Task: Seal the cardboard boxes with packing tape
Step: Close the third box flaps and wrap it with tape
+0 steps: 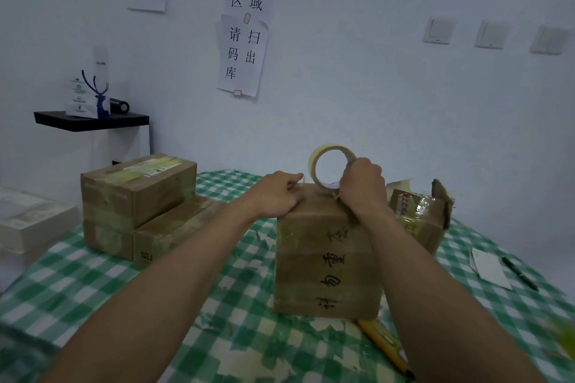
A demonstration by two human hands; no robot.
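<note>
Brown cardboard box (326, 258) with black handwriting, pale yellow tape roll (323, 154), green-and-white checked tablecloth (93, 283).

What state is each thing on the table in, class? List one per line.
Box: closed, standing upright.
Roll: on edge atop box, gripped by right hand.
Left hand: curled, resting on box top.
Stacked boxes: taped shut.
Torn box: open, flap up.
Knife: lying flat.
Pen: lying flat.

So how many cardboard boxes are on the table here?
4. One upright box at centre front; two stacked at left, upper box on lower box; one torn box right rear. More could hide behind them.
</note>
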